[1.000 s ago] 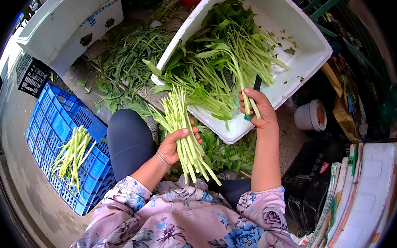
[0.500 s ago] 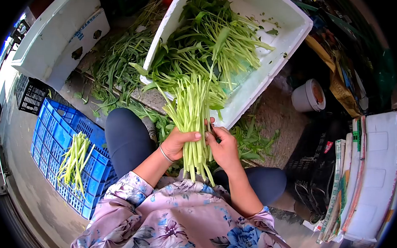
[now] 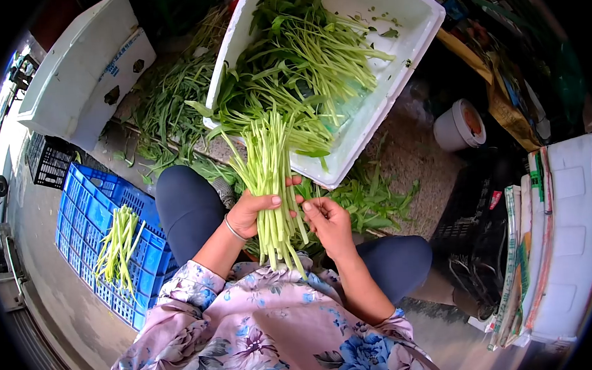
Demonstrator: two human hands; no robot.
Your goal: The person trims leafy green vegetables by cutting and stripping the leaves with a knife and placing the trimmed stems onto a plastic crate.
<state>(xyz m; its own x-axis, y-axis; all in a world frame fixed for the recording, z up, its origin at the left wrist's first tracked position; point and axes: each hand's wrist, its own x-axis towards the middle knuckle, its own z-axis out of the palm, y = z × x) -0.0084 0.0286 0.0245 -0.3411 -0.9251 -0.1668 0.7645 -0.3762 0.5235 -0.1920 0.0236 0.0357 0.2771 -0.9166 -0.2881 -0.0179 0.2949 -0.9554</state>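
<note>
A thick bunch of pale green water spinach (image 3: 270,163) stands in front of my lap, cut stem ends toward me. My left hand (image 3: 249,213) is wrapped round its stems, thumb across the front and fingertips showing on the far side. Close by its right side is my right hand (image 3: 328,225), closed with thumb and fingertips pinched together near the outer stalks; what is between them, if anything, I cannot make out. Beyond the bunch, more loose water spinach (image 3: 303,57) lies in a white foam box (image 3: 389,110), leaves mostly to the left.
Cut stalks (image 3: 120,251) rest on an upturned-looking blue crate (image 3: 77,226) at left. Leafy greens (image 3: 171,111) are strewn on the ground. Another foam box (image 3: 79,69) stands at far left. A white bucket (image 3: 459,126) and stacked foam panels (image 3: 560,238) are on the right.
My right hand has drawn slightly away from the bunch, its fingers still pinched. The bunch in my left hand has shifted a little left in view, along with the scene behind it.
</note>
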